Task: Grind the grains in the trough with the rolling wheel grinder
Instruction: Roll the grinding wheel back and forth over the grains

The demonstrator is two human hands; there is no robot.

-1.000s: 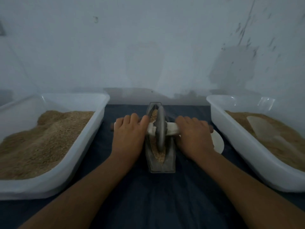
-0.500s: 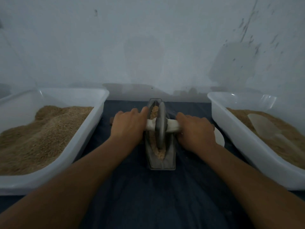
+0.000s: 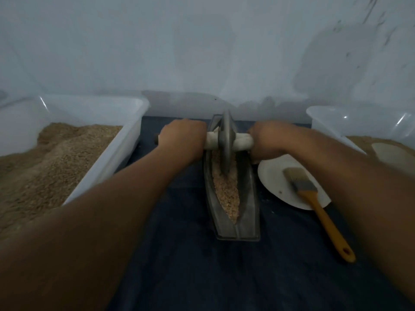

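The left hand (image 3: 182, 140) and right hand (image 3: 267, 142) each hold one end of the handle (image 3: 241, 142), so the wheel (image 3: 226, 142) stands straight in the trough (image 3: 249, 198) and presses evenly on the grains (image 3: 226, 194) at the far end.

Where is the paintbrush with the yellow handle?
In the head view, the paintbrush lies right of the trough, bristles on the white plate and handle on the dark cloth.

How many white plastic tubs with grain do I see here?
2. One tub stands left of the trough, heaped with grain. The other tub stands at the right edge, partly cut off by the frame. More may lie outside the view.
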